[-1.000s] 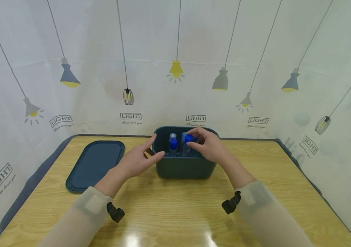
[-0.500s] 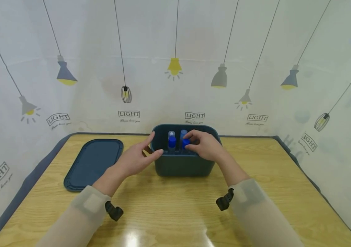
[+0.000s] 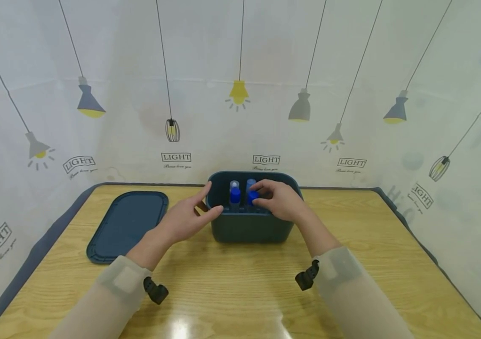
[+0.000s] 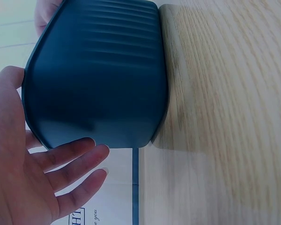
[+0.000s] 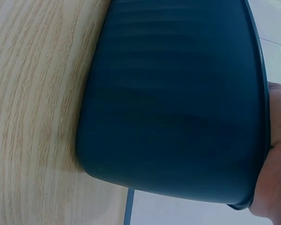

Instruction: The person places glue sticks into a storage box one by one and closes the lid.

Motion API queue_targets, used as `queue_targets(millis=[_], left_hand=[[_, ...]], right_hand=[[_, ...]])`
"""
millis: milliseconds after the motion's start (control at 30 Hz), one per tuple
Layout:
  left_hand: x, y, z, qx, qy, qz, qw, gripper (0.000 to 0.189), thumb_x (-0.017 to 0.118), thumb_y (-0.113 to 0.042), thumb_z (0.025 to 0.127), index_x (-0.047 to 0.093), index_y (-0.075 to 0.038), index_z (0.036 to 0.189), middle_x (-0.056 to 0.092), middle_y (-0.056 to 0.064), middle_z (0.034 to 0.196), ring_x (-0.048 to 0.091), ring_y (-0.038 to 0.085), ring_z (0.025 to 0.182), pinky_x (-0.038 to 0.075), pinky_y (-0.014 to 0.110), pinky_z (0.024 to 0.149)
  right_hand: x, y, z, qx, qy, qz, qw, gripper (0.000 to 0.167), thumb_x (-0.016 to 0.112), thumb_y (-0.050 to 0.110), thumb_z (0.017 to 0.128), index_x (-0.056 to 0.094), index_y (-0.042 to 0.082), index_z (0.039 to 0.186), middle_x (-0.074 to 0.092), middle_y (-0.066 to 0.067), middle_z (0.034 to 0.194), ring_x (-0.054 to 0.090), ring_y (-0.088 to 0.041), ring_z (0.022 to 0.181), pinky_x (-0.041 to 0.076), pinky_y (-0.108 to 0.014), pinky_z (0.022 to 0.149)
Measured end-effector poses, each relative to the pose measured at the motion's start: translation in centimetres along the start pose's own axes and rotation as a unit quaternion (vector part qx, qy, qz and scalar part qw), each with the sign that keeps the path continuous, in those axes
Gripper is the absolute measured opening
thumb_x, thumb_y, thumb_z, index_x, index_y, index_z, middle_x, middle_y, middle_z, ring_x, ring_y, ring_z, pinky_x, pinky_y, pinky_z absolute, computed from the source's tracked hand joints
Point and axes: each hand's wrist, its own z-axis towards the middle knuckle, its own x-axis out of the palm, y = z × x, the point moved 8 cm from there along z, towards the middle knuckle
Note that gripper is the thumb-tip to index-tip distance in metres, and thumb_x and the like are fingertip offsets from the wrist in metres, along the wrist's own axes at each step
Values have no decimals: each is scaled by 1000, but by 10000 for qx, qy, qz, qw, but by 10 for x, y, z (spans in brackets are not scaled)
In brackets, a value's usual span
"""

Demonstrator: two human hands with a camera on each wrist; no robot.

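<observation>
1. Head view: the bin (image 3: 251,229) stands on the table (image 3: 223,287), and the work is inside its mouth. The step in hand looks like handling one tube there; whether it is being put in or drawn out, I cannot tell.
2. The right hand (image 3: 282,202) reaches over the near rim of the bin, thumb and forefinger bent to either side of a blue cap, apparently pinching it. The right wrist view hides those fingertips behind the bin's wall.
3. That blue-capped tube (image 3: 252,197) is inside the bin, near the middle of its mouth, its lower part hidden by the near wall.
4. Also inside the bin, to the left of it, is a second capped tube (image 3: 235,195). Behind these two, a clear-topped tube (image 3: 234,184) and a bluish tube (image 3: 251,183) show only their upper parts.
5. The left hand (image 3: 186,216) is at the bin's left end, fingers spread and loosely extended, thumb against the rim; it grasps no tube.
6. A flat lid (image 3: 128,226) lies left of the bin, well apart from it.
7. As I judge it, the next move calls for a straight, upright path for the pinched tube, clear of its neighbours, with the left hand ready to steady the bin.
</observation>
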Motion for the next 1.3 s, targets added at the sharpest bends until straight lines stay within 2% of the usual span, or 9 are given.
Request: queue_targets(millis=[433, 833, 900, 1000, 1167, 1233, 1300], left_hand=[[0, 3, -2, -42, -5, 13, 10000, 94, 55, -75, 104, 16, -32, 178, 76, 7, 127, 74, 22, 102, 62, 43, 87], [-1, 2, -3, -39, 13, 8, 10000, 94, 55, -75, 104, 16, -31, 178, 75, 8, 128, 74, 23, 104, 62, 43, 87], [0, 3, -3, -51, 26, -9, 10000, 94, 54, -76, 104, 15, -33, 178, 75, 7, 129, 74, 23, 104, 62, 43, 87], [0, 3, -3, -41, 29, -4, 10000, 94, 54, -76, 104, 15, -33, 178, 75, 7, 129, 74, 23, 104, 62, 43, 86], [0, 2, -2, 22, 19, 17, 10000, 93, 54, -75, 105, 15, -32, 178, 75, 7, 129, 74, 23, 103, 61, 42, 83], [0, 2, -1, 46, 29, 3, 10000, 93, 55, -74, 105, 15, -33, 178, 75, 7, 129, 75, 23, 103, 61, 41, 82], [1, 2, -1, 66, 47, 0, 10000, 93, 55, -73, 105, 15, -32, 178, 75, 8, 130, 75, 23, 104, 61, 42, 83]], right_hand=[[1, 2, -1, -63, -85, 69, 9999, 41, 73, 32, 108, 69, 20, 147, 73, -7, 142, 70, -27, 118, 61, -48, 96], [-2, 3, -5, -136, -314, 226, 9992, 43, 75, 36, 107, 68, 22, 147, 72, -4, 141, 69, -26, 115, 61, -45, 90], [-4, 3, -6, -221, -459, 252, 9984, 43, 75, 35, 107, 68, 22, 147, 72, -4, 141, 70, -25, 114, 61, -46, 90], [-10, 6, -8, -543, -899, 463, 9934, 41, 75, 29, 107, 69, 17, 146, 72, -7, 139, 72, -26, 111, 62, -46, 91], [-28, 11, -17, -1177, -1890, 1023, 9695, 34, 73, 16, 107, 71, 9, 141, 77, -13, 129, 72, -27, 100, 61, -35, 88], [-36, 9, -21, -1221, -2114, 1101, 9635, 33, 73, 16, 107, 72, 10, 139, 77, -13, 127, 71, -25, 97, 59, -29, 85], [-43, 5, -25, -1162, -2173, 1100, 9629, 34, 74, 17, 106, 72, 11, 139, 77, -13, 129, 71, -24, 97, 57, -27, 84]])
